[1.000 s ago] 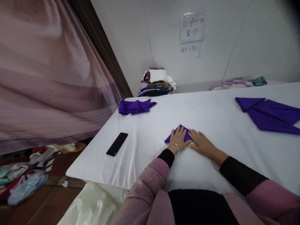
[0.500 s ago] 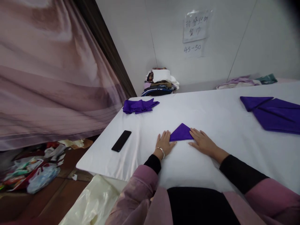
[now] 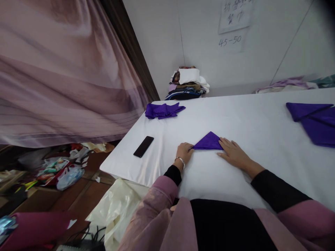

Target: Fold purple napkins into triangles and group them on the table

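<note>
A purple cloth napkin [image 3: 208, 141], folded into a triangle, lies on the white-covered table [image 3: 230, 118] in front of me, its peak pointing away. My left hand [image 3: 185, 152], with a bracelet at the wrist, pinches the napkin's left corner between thumb and fingers. On the other side my right hand [image 3: 232, 152] lies flat, fingers stretched out, with the fingertips touching the napkin's right edge.
A black phone [image 3: 143, 146] lies to the left. Behind it is a bunched purple cloth [image 3: 164, 110]. Another folded purple cloth [image 3: 318, 123] lies far right. Stacked clothes [image 3: 187, 83] stand against the wall. Bags [image 3: 70, 176] litter the floor at left.
My left hand has gone from lying flat beside the napkin to pinching its left corner. The right hand stays flat at the right edge. The whole view has shifted a little.
</note>
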`<action>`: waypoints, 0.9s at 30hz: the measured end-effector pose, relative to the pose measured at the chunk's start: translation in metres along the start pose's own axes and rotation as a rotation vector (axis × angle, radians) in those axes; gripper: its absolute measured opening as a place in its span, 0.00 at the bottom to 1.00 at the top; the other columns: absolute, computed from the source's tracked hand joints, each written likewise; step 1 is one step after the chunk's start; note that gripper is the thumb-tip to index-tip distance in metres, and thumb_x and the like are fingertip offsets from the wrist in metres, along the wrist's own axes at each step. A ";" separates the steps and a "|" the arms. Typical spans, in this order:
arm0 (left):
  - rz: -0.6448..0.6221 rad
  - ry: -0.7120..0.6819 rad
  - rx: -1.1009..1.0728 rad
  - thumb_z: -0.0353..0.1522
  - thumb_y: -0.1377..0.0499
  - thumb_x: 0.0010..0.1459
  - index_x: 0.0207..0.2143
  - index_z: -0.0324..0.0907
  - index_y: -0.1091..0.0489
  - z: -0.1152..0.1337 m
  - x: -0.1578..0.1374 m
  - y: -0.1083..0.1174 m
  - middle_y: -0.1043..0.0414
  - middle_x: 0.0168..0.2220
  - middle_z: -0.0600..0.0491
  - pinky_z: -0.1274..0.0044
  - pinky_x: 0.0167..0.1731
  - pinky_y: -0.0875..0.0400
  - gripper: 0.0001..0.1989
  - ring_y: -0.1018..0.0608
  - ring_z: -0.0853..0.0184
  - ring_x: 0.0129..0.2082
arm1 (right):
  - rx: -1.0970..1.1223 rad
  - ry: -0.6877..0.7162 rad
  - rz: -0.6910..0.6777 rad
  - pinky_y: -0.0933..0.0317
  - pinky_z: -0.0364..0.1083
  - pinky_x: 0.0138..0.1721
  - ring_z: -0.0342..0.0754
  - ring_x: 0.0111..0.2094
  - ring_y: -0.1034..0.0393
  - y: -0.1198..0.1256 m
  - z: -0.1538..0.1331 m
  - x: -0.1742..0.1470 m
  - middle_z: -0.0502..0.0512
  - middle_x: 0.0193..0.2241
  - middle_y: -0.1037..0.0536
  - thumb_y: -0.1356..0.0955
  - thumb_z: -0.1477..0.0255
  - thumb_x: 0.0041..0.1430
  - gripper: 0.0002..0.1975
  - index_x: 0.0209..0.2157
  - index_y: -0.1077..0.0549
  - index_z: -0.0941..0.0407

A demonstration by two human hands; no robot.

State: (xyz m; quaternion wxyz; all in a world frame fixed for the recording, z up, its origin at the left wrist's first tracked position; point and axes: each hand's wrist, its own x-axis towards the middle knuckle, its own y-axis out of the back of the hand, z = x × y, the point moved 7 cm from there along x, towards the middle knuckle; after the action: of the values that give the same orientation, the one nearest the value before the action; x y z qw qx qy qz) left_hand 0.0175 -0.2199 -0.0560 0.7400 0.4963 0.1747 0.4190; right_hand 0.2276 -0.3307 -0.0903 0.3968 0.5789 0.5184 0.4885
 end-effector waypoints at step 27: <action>-0.035 0.120 -0.029 0.30 0.45 0.56 0.32 0.43 0.27 0.004 0.021 -0.009 0.28 0.34 0.52 0.73 0.40 0.33 0.06 0.28 0.63 0.39 | -0.041 -0.002 0.024 0.56 0.58 0.60 0.55 0.63 0.56 0.003 0.000 -0.002 0.60 0.63 0.48 0.47 0.51 0.62 0.35 0.65 0.54 0.55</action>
State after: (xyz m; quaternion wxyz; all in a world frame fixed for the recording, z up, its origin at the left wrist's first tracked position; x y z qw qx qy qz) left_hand 0.0365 -0.2067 -0.0591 0.7424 0.4564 0.2215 0.4375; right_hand 0.2282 -0.3330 -0.0876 0.4031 0.5773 0.5011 0.5031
